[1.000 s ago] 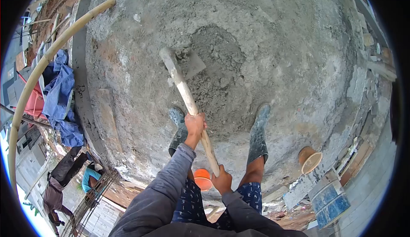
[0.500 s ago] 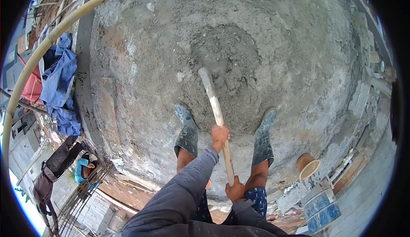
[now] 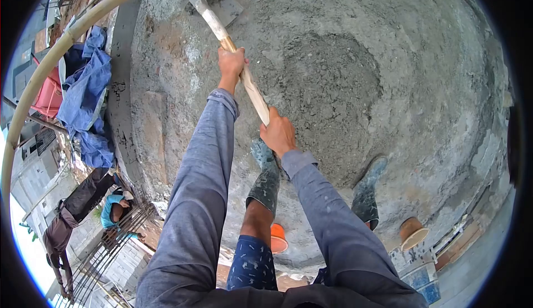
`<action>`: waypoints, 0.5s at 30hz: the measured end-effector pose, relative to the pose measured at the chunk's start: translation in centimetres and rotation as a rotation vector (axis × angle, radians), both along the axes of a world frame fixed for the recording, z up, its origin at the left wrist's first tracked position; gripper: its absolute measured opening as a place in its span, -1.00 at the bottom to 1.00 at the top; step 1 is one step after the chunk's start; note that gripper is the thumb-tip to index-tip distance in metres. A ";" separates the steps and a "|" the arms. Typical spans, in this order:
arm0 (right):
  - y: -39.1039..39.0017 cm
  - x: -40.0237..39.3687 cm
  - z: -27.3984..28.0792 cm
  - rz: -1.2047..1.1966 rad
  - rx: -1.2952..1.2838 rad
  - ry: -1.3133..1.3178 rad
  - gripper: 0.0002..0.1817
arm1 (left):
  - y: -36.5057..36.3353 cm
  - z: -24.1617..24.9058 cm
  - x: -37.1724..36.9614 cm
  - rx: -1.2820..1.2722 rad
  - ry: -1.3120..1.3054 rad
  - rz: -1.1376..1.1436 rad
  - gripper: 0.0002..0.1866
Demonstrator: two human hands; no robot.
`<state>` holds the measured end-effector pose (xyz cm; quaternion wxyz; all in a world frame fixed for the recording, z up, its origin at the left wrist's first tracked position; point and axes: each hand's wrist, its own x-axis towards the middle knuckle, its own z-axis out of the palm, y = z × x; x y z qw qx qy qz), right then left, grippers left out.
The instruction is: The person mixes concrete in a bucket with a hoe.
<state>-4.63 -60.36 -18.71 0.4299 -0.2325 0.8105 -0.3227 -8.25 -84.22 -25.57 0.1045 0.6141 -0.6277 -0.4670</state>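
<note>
The hoe [image 3: 214, 22] slants toward the upper left of the frame; the left hand [image 3: 231, 61], nearer its blade [image 3: 232, 11], and right hand [image 3: 281, 134] both wrap fingers round the handle [image 3: 255, 94].

From my head, one wide, round-edged view faces forward and steeply down, close above my grey fabric sleeves [image 3: 191, 191], over rough grey cement-covered ground [image 3: 438, 86].

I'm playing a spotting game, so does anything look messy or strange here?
The crumpled blue plastic-looking tarp at the picture's left looks messy, bunched in loose folds. The long, pale-yellow round pole looks bent, though the lens may curve it.
</note>
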 end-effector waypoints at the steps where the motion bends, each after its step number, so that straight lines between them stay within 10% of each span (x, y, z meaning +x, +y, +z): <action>1: -1.7 -0.9 -0.7 -0.002 -0.023 0.014 -0.60 | -0.8 -2.0 0.1 -0.073 -0.174 -0.076 -0.58; 6: -1.1 -1.8 2.4 0.046 0.036 -0.006 -0.68 | 0.4 0.3 0.6 0.107 -0.228 -0.004 -0.35; 15: 23.6 -0.5 14.5 0.142 0.287 -0.136 -0.61 | 18.8 0.3 2.5 0.453 -0.093 0.275 -0.72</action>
